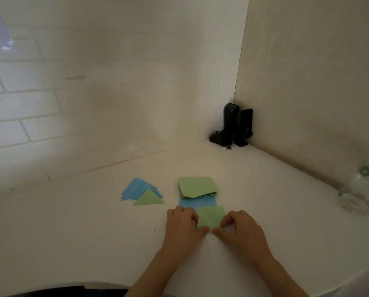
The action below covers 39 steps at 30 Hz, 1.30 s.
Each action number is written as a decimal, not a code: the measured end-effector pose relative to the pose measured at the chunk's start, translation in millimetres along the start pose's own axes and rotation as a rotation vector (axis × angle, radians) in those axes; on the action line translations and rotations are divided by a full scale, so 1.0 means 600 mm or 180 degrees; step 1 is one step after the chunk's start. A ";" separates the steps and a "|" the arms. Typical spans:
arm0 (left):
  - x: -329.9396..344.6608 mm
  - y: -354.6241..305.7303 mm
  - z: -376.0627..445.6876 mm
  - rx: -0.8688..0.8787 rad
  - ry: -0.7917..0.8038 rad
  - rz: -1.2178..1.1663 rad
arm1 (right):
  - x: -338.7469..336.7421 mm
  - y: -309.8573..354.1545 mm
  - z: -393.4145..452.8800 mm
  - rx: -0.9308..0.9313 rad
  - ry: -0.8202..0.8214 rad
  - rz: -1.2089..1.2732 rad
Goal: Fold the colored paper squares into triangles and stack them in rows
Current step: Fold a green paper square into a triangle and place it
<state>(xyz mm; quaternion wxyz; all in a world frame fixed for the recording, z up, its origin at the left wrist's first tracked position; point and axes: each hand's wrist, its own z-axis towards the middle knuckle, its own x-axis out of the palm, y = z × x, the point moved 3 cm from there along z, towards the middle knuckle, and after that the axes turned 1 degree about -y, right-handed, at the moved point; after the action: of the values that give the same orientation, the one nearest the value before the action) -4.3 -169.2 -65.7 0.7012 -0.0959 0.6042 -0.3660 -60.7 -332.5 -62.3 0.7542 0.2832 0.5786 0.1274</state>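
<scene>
Two hands worked one green paper square (211, 217) on the white surface (93, 221), head view only. The left hand (182, 224) had its fingers curled over the square's left edge and its thumb at the near corner; the right hand (239, 229) pinched the near right side between thumb and bent fingers. So each grip was closed on the same sheet, thumbs almost meeting at the near corner. The square lay directly in front of the person, its far edge overlapping a blue sheet (197, 203) that lay flat just beyond. Behind that sat the unfolded stack (197, 187), green on top, with other colours showing at its near left edge. Well to the left lay the finished blue triangles (136, 188), fanned in an overlapping pile, with one green triangle (148, 198) resting on their near side. A dark device (235, 127) stood in the far corner; something clear lay at the right edge, too blurred to identify. Judgement: the fold was only starting, no crease visible yet. To do it well, bring the near corner up to the far corner exactly, check both edges align, pin the meeting point with one fingertip, then run the other thumb outward along the diagonal. Risk: the blue sheet beneath could slide and skew alignment.
</scene>
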 end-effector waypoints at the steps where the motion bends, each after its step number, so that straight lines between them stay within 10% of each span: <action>1: -0.003 0.003 0.001 -0.0013 0.0017 -0.0175 | -0.001 0.000 0.002 0.0016 0.0053 0.0042; 16: -0.026 0.004 0.003 0.0212 0.0314 -0.0402 | -0.022 0.008 0.011 0.0116 0.0563 0.0540; 39: -0.019 -0.014 -0.054 0.0945 -0.0529 0.0465 | -0.036 0.049 -0.041 -0.0488 0.0351 -0.0057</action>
<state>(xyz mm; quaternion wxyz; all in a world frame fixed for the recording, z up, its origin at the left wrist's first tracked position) -37.5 -157.7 -60.3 0.7799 0.0229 0.4889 -0.3901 -86.1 -313.0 -32.3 0.7418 0.2120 0.6102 0.1801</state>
